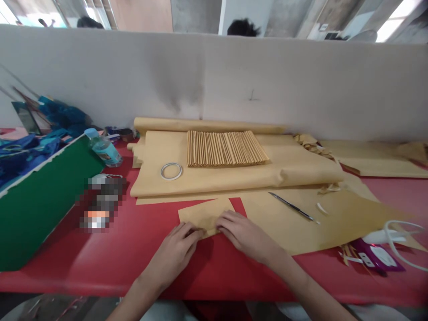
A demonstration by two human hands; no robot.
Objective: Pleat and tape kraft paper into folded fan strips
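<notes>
A small sheet of brown kraft paper (203, 213) lies on the red tabletop in front of me. My left hand (183, 238) pinches its near left edge, which looks folded or rolled up. At the near right edge, my right hand (237, 229) has its fingers curled on the same paper. The fingertips partly hide that edge. Just beyond stands a row of many narrow folded paper strips (227, 149), packed side by side on large brown sheets (160, 149). A silver ring (171, 171), perhaps a roll of tape, rests left of the row.
A pen-like tool (294, 207) lies on brown paper to the right. Beyond it are a purple packet (377, 256) and a white cable (389, 236). At left stand a green box (50, 205) and a tilted plastic bottle (104, 149). A white partition (284, 80) closes the back.
</notes>
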